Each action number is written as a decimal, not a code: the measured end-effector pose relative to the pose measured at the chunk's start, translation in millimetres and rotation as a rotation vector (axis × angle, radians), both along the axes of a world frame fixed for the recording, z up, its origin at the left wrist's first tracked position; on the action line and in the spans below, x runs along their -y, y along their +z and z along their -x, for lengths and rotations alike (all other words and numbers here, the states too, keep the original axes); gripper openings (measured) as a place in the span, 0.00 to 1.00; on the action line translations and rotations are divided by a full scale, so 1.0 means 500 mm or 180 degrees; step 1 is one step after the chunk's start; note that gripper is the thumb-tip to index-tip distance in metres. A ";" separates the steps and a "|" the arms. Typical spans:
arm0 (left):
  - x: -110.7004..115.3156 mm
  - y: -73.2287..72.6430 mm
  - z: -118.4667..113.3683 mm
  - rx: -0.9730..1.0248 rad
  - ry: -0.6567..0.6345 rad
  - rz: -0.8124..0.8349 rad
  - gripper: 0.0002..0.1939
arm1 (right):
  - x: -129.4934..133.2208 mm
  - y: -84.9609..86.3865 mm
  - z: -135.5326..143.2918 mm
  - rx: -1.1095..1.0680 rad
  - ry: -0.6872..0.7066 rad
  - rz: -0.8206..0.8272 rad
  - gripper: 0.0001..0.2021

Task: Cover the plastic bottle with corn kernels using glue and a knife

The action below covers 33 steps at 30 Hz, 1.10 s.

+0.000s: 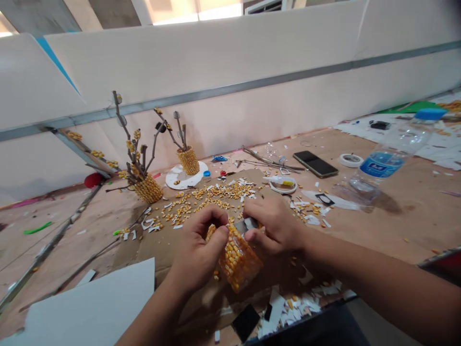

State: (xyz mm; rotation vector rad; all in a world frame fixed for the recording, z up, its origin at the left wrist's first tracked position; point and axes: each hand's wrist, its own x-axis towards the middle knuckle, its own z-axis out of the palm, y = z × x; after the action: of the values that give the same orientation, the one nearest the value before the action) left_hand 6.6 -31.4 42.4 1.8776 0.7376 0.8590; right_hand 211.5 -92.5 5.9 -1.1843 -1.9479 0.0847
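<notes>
A clear plastic cup covered in yellow corn kernels (240, 259) is tilted in front of me, above a sheet of brown cardboard. My left hand (203, 245) is closed on its rim, thumb outside and fingers curled over the edge. At the opposite side of the rim, my right hand (272, 223) pinches a small flat grey blade-like tool (240, 226), its exact kind unclear. The tool's grey end lies against or very near the cup's upper edge. Loose corn kernels (201, 194) and white scraps are strewn just beyond both hands.
Kernel-covered pots with twigs stand at the back left, one (147, 188) on the table, another (188, 161) on a white disc. Right of the hands are a glue bottle (279, 181), a phone (315, 163), a tape roll (350, 160) and a water bottle (382, 164). White board (93, 302) lies front left.
</notes>
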 end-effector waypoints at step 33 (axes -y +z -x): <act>0.010 -0.001 -0.007 -0.0129 -0.0324 -0.0296 0.04 | 0.011 -0.002 -0.005 -0.0752 0.0533 -0.0816 0.03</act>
State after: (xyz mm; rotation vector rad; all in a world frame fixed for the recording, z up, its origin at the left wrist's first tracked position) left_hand 10.2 -36.4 41.8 2.0022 0.6301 0.8048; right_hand 213.8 -98.2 4.6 -0.8055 -1.7842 0.0573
